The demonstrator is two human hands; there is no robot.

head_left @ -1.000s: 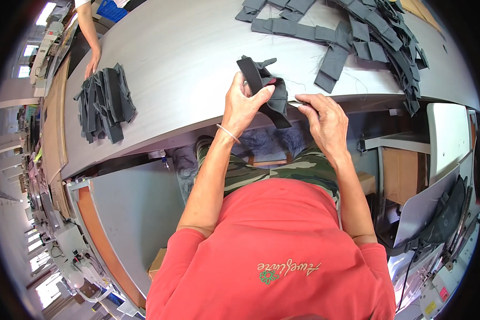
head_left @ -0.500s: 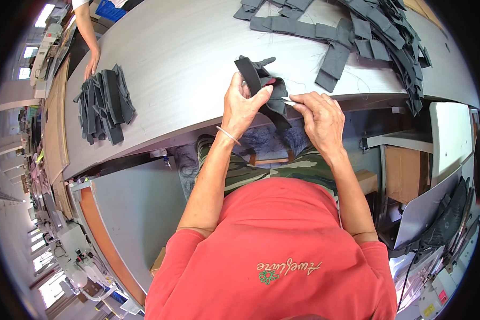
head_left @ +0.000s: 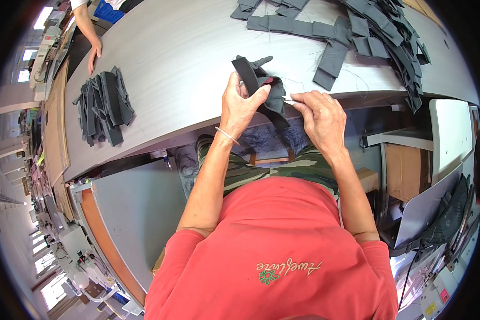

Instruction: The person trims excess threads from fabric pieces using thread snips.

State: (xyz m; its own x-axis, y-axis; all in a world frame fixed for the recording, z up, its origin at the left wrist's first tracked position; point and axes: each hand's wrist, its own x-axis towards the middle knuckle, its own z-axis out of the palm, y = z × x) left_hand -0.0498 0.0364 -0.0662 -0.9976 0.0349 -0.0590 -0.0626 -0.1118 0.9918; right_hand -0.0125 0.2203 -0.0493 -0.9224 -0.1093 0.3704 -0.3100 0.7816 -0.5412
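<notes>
My left hand (head_left: 241, 104) is closed around a dark grey fabric strip (head_left: 273, 106), held at the table's near edge. Its folded end sticks up past my fingers, and its lower end hangs over the edge. A bit of red shows between fingers and cloth. My right hand (head_left: 324, 118) pinches what look like small thread snips (head_left: 290, 101); their handles are hidden in my palm. The narrow metal tips point left and meet the right edge of the strip.
A pile of joined grey fabric strips (head_left: 381, 32) covers the table's far right, some hanging over its edge. Loose threads lie beside them. On the left rests a bundle of grey strips (head_left: 105, 106), near a co-worker's hand (head_left: 95, 53). A cardboard box (head_left: 405, 172) sits below right.
The snips' two tips, apart before, now show as one thin line at the strip. My left hand and the strip have shifted slightly left. The co-worker's hand has lifted off the bundle.
</notes>
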